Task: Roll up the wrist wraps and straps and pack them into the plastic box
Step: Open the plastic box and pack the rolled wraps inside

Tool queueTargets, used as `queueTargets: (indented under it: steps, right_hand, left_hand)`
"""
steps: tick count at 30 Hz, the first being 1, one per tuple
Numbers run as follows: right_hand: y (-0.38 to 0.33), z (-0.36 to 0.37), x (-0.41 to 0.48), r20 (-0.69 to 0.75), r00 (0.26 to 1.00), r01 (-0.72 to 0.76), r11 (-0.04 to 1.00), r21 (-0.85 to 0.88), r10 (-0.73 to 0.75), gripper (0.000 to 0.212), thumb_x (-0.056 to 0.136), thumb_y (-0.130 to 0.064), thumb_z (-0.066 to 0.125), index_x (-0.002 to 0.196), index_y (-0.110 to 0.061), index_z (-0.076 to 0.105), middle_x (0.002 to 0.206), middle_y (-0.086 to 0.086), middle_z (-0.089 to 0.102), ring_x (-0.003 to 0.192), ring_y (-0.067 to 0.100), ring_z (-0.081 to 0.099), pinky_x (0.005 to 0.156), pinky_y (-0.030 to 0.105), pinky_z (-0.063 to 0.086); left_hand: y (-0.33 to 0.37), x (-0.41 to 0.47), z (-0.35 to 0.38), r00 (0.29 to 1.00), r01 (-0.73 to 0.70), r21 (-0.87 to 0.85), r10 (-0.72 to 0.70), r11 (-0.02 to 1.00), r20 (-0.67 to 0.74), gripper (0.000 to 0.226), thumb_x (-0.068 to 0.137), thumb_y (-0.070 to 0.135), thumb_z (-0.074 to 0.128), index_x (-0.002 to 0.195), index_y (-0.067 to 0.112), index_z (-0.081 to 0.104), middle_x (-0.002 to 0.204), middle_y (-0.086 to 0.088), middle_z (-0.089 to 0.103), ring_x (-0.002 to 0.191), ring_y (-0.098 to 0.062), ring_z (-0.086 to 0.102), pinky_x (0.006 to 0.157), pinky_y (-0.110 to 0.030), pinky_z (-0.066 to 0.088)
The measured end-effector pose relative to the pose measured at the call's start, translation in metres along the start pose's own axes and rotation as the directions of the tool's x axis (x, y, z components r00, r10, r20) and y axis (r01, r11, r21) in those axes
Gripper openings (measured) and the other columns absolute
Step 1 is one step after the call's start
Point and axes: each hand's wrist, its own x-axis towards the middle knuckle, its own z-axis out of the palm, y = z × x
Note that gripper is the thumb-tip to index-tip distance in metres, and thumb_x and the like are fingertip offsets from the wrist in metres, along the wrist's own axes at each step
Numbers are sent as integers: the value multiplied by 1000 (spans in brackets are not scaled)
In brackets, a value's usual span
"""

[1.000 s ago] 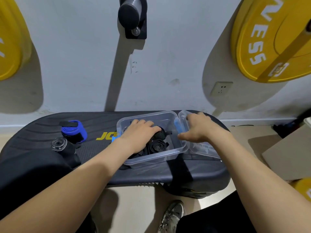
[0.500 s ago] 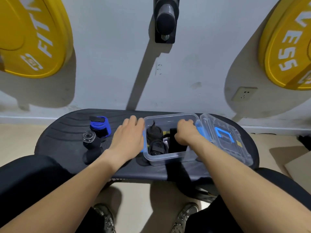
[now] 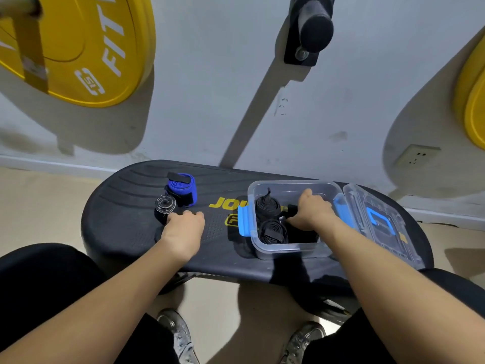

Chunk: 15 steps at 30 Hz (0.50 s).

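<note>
Box (image 3: 286, 252): right end of surface (image 3: 126, 211).
Left hand (image 3: 183, 229): touching black roll (image 3: 164, 206); I cannot tell its grip.
Right hand (image 3: 312, 214): gripping black wrap (image 3: 291, 208) inside.

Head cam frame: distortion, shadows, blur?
Head view: wide-angle bowing curves the bench edge and the skirting; hard shadows run down the wall from the peg and yellow plate; top-left corner smeared, centre reasonably sharp.

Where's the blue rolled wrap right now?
In the head view, the blue rolled wrap sits on the black bench, left of the plastic box, just behind the black roll by the left hand.
</note>
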Motion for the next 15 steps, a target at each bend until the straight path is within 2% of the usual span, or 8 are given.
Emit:
queueTargets:
  steps: [1, 2, 3, 5, 9, 12, 14, 15]
  right_hand:
    - [-1, 0, 1, 0, 1000, 1, 1000, -14, -1, 85, 89, -42, 78, 148, -1, 31, 144, 21, 55, 136, 45, 50, 109, 46, 44]
    - [-1, -1, 1, 2, 1000, 10, 999, -36, -10, 83, 88, -41, 77, 146, -1, 34, 141, 20, 56, 136, 45, 50, 109, 45, 43]
    - [-1, -2, 1, 1, 1000, 24, 998, -65, -24, 78, 88, -41, 76, 144, -1, 39, 140, 19, 57, 136, 44, 49, 110, 45, 42]
    - [0, -3, 0, -2, 999, 39, 992, -117, -39, 71, 88, -46, 75, 140, -5, 49, 141, 20, 57, 135, 44, 49, 110, 45, 42]
    - [5, -9, -6, 17, 997, 73, 996, -43, -72, 87, 84, -54, 85, 142, -4, 44, 148, 23, 39, 130, 45, 56, 106, 46, 52]
    - [7, -15, -10, -45, 993, 109, 994, -28, -110, 75, 75, -58, 92, 116, -9, 53, 135, 21, 42, 115, 42, 61, 100, 47, 56]
    - [5, -17, -12, -69, 992, 105, 994, -38, -107, 65, 75, -53, 91, 105, -10, 53, 127, 19, 49, 114, 41, 59, 94, 43, 57]
    - [4, -19, -12, -70, 992, 107, 994, -23, -109, 57, 75, -46, 90, 99, -10, 53, 121, 18, 55, 109, 39, 61, 84, 39, 57]
  left_hand:
    - [-1, 0, 0, 999, -30, 33, 30, 999, -13, 42, 99, -4, 52, 138, 9, 49, 135, -12, 58, 128, -34, 57, 64, -27, 35]
    - [-3, 1, 1, 999, -46, 51, 47, 998, -21, 41, 98, -6, 52, 136, 9, 52, 134, -11, 61, 128, -33, 57, 60, -26, 28]
    - [-6, 3, 1, 998, -54, 59, 56, 997, -30, 40, 97, -9, 53, 133, 9, 55, 133, -12, 62, 128, -33, 58, 63, -27, 31]
    - [-9, 6, 4, 998, -55, 55, 57, 997, -29, 41, 95, -11, 54, 131, 8, 59, 132, -14, 63, 126, -34, 59, 78, -30, 41]
    - [-9, 6, 1, 999, -50, 60, 51, 997, -13, 39, 95, -3, 61, 132, 10, 59, 130, -13, 63, 125, -32, 57, 84, -36, 49]
    - [-1, 4, -6, 996, -60, 31, 62, 998, -58, 42, 97, 12, 68, 137, 9, 53, 134, -12, 59, 125, -33, 55, 89, -39, 51]
    - [4, 1, -17, 991, -79, -79, 70, 994, -118, 46, 97, 20, 70, 136, 9, 49, 134, -12, 55, 121, -35, 60, 83, -41, 51]
    - [7, 0, -23, 984, -96, -162, 69, 982, -164, 45, 97, 25, 70, 133, 9, 49, 131, -12, 55, 116, -36, 62, 79, -40, 50]
